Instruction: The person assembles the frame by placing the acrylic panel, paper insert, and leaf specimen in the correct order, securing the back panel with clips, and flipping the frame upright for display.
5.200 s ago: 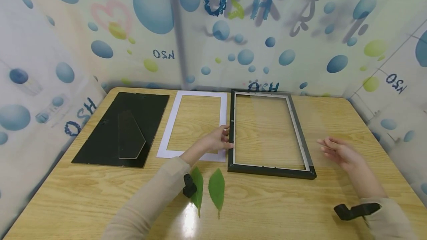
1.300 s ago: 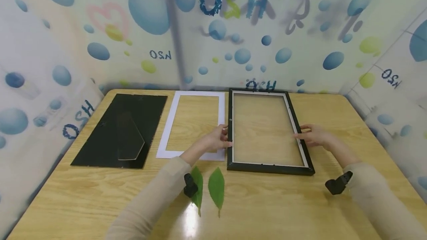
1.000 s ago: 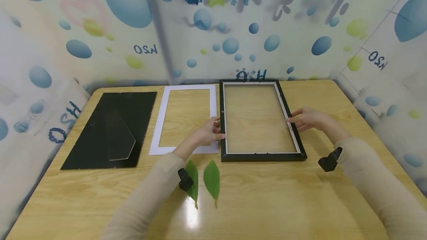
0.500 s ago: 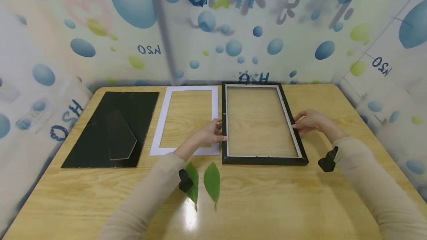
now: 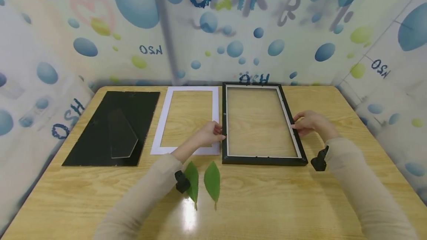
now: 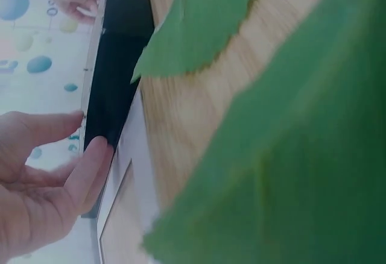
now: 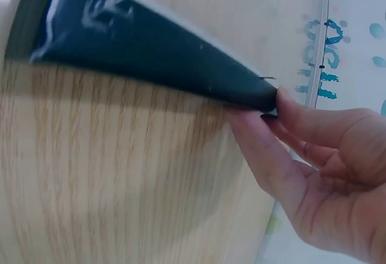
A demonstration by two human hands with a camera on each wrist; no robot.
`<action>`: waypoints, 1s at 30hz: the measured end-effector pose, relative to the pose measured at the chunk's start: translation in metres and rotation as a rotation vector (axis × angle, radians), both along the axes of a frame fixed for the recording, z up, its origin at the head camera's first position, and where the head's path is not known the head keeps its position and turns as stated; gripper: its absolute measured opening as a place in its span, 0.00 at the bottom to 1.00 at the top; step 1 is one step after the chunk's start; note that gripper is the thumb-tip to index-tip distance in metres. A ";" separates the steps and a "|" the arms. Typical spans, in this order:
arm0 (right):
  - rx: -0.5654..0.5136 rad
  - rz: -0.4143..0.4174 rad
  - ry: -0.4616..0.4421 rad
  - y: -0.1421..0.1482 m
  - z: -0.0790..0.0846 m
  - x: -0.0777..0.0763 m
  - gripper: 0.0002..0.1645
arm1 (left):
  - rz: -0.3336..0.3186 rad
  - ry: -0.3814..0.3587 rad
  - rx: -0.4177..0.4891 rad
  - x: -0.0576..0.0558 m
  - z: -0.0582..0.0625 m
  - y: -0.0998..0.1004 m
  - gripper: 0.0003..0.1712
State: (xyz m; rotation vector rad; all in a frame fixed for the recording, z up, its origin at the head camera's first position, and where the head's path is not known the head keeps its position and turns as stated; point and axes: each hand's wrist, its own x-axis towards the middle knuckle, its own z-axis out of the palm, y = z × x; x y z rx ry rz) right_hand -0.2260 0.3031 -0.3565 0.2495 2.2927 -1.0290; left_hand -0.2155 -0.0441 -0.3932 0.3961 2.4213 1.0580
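A black picture frame (image 5: 265, 160) lies back side up on the table, with a pale inner lip; its opening looks slightly hazy, as though a clear sheet sits inside. My left hand (image 5: 211, 133) holds the left rail, thumb above and fingers against the outer side; the left wrist view shows these fingertips (image 6: 99, 146) at the black edge. On the opposite rail, my right hand (image 5: 311, 123) pinches the edge between thumb and fingers, also seen close up in the right wrist view. Left of the frame lies a white mat (image 5: 168, 121), partly under my left hand.
A black backing board (image 5: 90, 136) with a folded stand (image 5: 121, 136) lies at the far left. Two green leaves (image 5: 211, 180) lie in front, one partly behind my left wrist camera. A patterned curtain (image 5: 293, 10) closes off the wooden table's (image 5: 267, 203) back.
Earlier, a clear sheet overhung the frame's right side near my right hand; that overhang is gone. My right hand has moved left onto the right rail. The left stays at its rail.
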 end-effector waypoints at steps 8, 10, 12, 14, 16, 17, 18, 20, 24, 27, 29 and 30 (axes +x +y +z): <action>0.035 0.022 -0.023 -0.006 0.000 -0.003 0.25 | -0.039 0.049 -0.032 0.003 0.003 -0.038 0.22; 0.034 0.022 -0.034 -0.004 0.000 -0.001 0.25 | -0.027 0.053 -0.037 0.003 0.005 -0.047 0.23; 0.038 0.022 -0.049 -0.002 0.000 0.000 0.24 | -0.007 0.051 -0.051 0.004 0.006 -0.056 0.25; 0.042 0.021 -0.059 -0.001 0.000 0.001 0.23 | 0.026 0.040 -0.075 0.003 0.008 -0.066 0.27; 0.049 0.021 -0.063 -0.001 0.000 0.001 0.22 | 0.062 0.021 -0.106 0.002 0.011 -0.075 0.28; 0.052 0.021 -0.064 -0.001 0.000 0.001 0.22 | 0.076 0.017 -0.125 0.001 0.012 -0.081 0.29; 0.054 0.019 -0.063 -0.001 0.000 0.000 0.22 | 0.090 0.015 -0.144 0.000 0.013 -0.086 0.31; 0.049 0.018 -0.058 -0.001 0.001 0.000 0.23 | 0.126 0.009 -0.186 -0.002 0.015 -0.096 0.33; 0.047 0.016 -0.044 -0.002 0.002 0.001 0.23 | 0.170 0.034 -0.309 -0.009 0.021 -0.111 0.37; 0.044 0.018 -0.041 -0.004 0.002 0.002 0.24 | 0.202 0.046 -0.406 -0.014 0.025 -0.121 0.34; 0.042 0.016 -0.048 -0.004 0.004 0.002 0.25 | 0.220 0.050 -0.457 -0.017 0.026 -0.126 0.33; 0.044 0.017 -0.049 -0.004 0.004 0.002 0.26 | 0.231 0.044 -0.473 -0.018 0.027 -0.128 0.32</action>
